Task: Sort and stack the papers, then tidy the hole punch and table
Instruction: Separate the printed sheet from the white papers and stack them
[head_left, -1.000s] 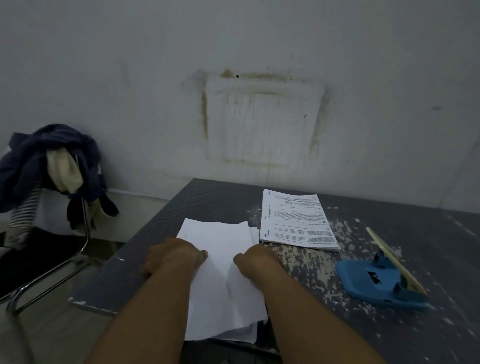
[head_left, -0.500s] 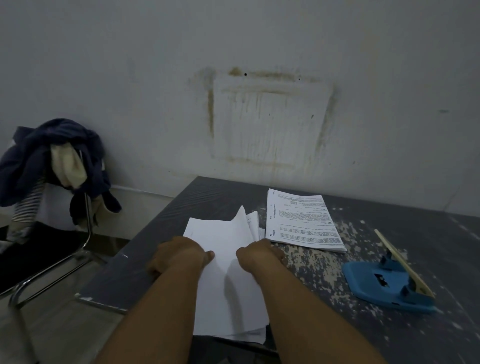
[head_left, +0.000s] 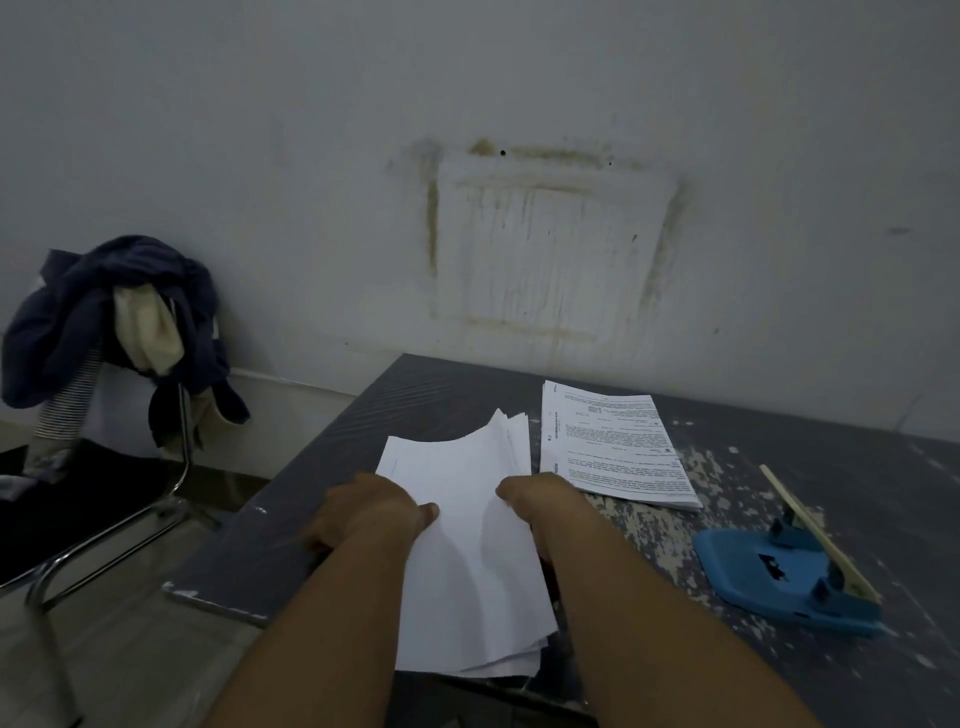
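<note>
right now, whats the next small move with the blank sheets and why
Probably square them up: the blank sheets, held at their sides by the left hand and right hand, are fanned out at the far and near corners, unlike the printed stack lying flat beside them.

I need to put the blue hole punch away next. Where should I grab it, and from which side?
Grip the hole punch by its flat blue base, probably coming from its left edge with the right hand. The thin lever is raised and slanted along the right side, so it would likely pivot if grabbed.
</note>
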